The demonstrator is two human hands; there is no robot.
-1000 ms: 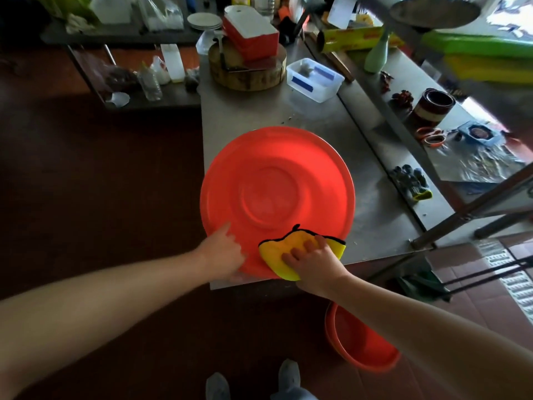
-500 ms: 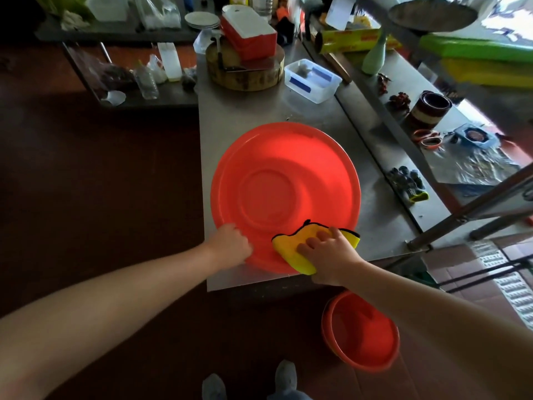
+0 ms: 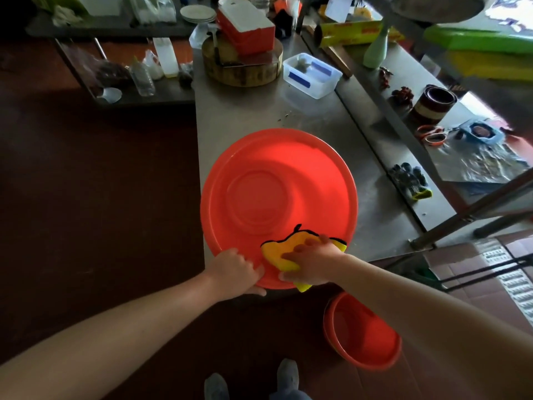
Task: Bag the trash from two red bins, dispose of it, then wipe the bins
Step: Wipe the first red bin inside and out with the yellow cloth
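- A big red bin point(image 3: 277, 183) lies upside down on a shiny metal table point(image 3: 245, 111). Its round bottom faces up. Its near edge sticks out a little past the table's near edge.
- The left hand point(image 3: 235, 269) grips the near rim of the big red bin. Its fingers are curled on top and the thumb is tucked under the rim.
- The right hand point(image 3: 313, 262) holds a yellow cloth point(image 3: 282, 249) with a black edge. It presses the cloth on the big red bin, close to the near rim. The fingers are bent over the cloth, and one corner of the cloth pokes out below the hand.
- The two hands are just beside each other.
- A second red bin point(image 3: 363, 333) sits on the dark floor below the right arm, open side up.
- Far back on the table are a round wooden block point(image 3: 242, 70) with a red box point(image 3: 245, 27) on top, and a clear tub point(image 3: 311, 75) beside it.
- A pair of dark gloves point(image 3: 409, 180) lies to the right.
- Two grey shoes point(image 3: 288, 376) show at the bottom.
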